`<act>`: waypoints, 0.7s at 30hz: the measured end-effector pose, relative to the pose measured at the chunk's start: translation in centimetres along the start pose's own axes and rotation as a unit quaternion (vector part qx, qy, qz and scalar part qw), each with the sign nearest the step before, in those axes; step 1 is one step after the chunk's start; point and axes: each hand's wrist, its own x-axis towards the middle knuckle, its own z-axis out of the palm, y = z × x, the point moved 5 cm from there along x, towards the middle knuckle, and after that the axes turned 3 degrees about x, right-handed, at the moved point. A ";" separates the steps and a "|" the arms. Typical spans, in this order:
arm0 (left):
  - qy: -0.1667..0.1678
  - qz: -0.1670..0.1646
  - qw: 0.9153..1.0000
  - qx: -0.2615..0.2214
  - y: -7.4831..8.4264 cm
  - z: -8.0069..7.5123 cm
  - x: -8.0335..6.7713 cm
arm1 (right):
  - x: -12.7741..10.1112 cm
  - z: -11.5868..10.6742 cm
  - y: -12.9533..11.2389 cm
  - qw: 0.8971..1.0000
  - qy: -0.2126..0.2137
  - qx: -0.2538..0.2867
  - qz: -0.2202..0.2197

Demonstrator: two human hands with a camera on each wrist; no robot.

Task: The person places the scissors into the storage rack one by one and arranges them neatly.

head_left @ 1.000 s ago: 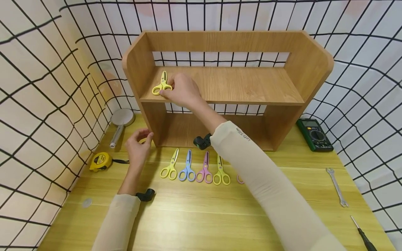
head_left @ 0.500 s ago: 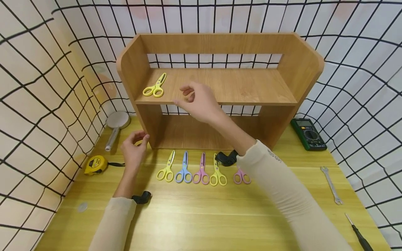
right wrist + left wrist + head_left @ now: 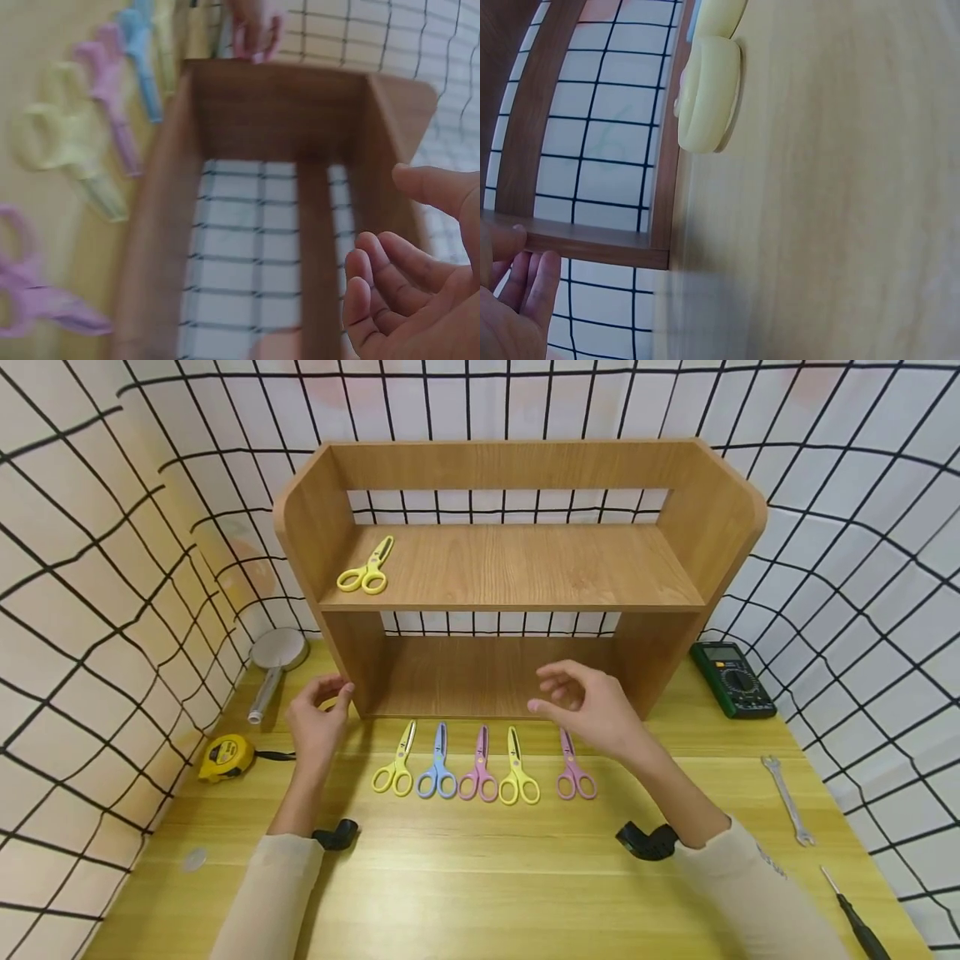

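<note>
Right hand (image 3: 592, 706) hovers loose-fingered and empty just above the pink plastic scissors (image 3: 574, 770) at the row's right end on the table, left hand (image 3: 318, 718) relaxed, fingertips touching the wooden shelf's (image 3: 517, 568) leg, so a careless dip could knock the neighbouring yellow-green scissors (image 3: 517, 768) askew

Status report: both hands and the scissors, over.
Right hand open above pink scissors. Left hand touches shelf corner. Nothing in the way.
</note>
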 end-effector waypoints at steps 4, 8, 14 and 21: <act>0.000 0.000 1.000 0.006 -0.1 0.0 0.1 | -2.6 0.4 4.4 1.000 -0.006 -0.004 0.024; 0.000 0.001 1.000 0.004 -0.1 0.0 0.1 | -4.5 0.8 8.0 0.999 -0.014 -0.010 0.038; 0.001 0.008 1.000 -0.002 0.0 0.1 0.1 | -6.6 1.2 11.8 0.998 -0.022 -0.003 0.055; 0.000 -0.002 1.000 0.000 0.0 0.2 0.0 | -8.2 1.2 14.4 0.994 -0.027 -0.047 0.095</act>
